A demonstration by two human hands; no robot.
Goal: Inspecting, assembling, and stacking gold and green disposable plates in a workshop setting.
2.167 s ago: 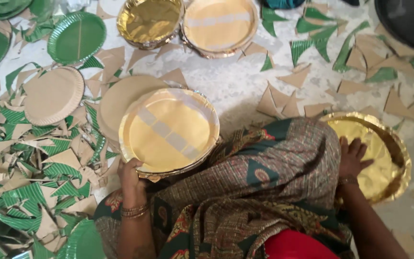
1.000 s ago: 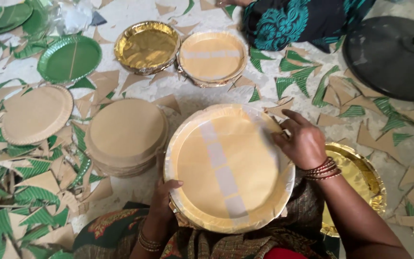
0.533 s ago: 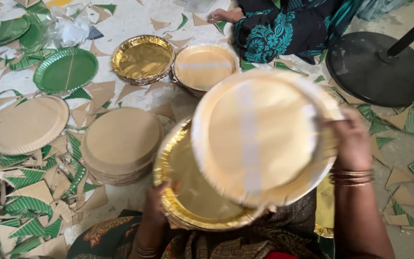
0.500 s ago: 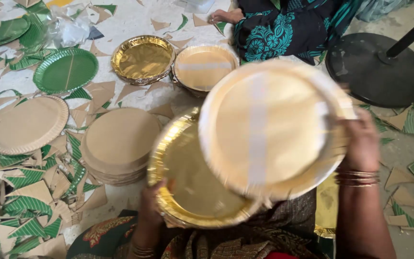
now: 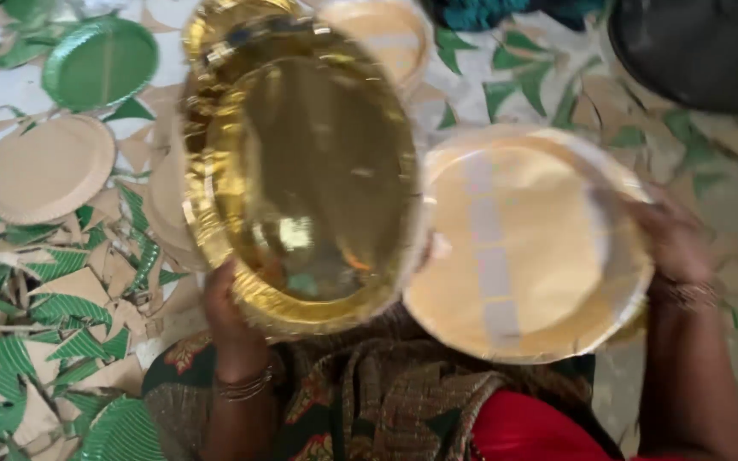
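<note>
My left hand [image 5: 231, 312] now grips the gold plate [image 5: 301, 171] by its near rim, lifted and tilted. Right of it, my right hand [image 5: 672, 243] clasps the tan plate [image 5: 527, 243] it has just peeled off, so the pair are separated. Beyond the gold plate, green scraps [image 5: 10, 282] litter the floor [image 5: 10, 85].

There are no boxes, bags, labels, signs or screens to see here.
</note>
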